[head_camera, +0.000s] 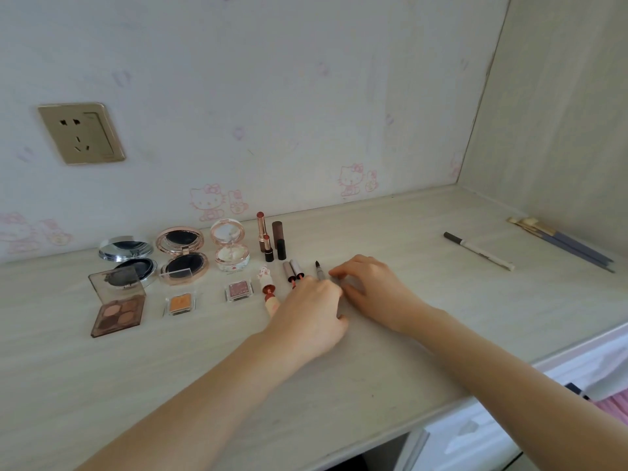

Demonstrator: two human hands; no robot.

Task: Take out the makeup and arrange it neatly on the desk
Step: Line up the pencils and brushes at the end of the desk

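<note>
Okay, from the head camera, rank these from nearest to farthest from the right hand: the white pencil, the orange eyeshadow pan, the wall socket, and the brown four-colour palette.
Measured from the right hand:
1. White pencil, off to its right on the desk.
2. Orange eyeshadow pan, to its left, past the left hand.
3. Brown four-colour palette, further left, at the row's end.
4. Wall socket, up on the wall, far left.

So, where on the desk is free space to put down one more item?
Free: the bare desk between the hands and the white pencil, and the wide front strip near the edge. Crowded: the left back, from the silver compact to the standing lipsticks.
</note>
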